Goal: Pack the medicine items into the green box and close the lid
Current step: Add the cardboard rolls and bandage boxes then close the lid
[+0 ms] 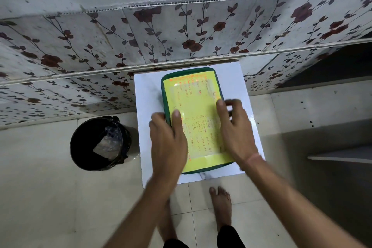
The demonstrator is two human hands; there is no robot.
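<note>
Floral tiles (pixel 181 32) run along the wall, and pushed against them is a small white counter (pixel 149 94) standing on a pale tiled floor (pixel 40 197). On the counter lies the green box (pixel 164 94), its lid (pixel 193 94) down and covered by a yellow sheet with orange handwriting. No medicine items show outside the box, so packing looks finished, though what is inside is hidden.

Both hands sit on the near half of the lid. The left hand (pixel 168 143) has its thumb flat on the yellow sheet while its other fingers (pixel 158 117) curl over the left rim, gripping that edge. The right hand (pixel 235 133) mirrors it: thumb on the lid, fingers (pixel 231 104) wrapped down the right side. Those fingers are blurred, so how tightly they hold I cannot tell. The far end of the box lies beyond both sets of fingers, untouched.

The step in hand seems to be closing: pressing or seating the lid. Next, I judge, even downward pressure along both rims is needed, then a check that the far end has snapped down too.

Left of the left fingers, well apart on the floor, stands a black bin (pixel 100 144). Bare feet (pixel 220 205) show below the counter.
</note>
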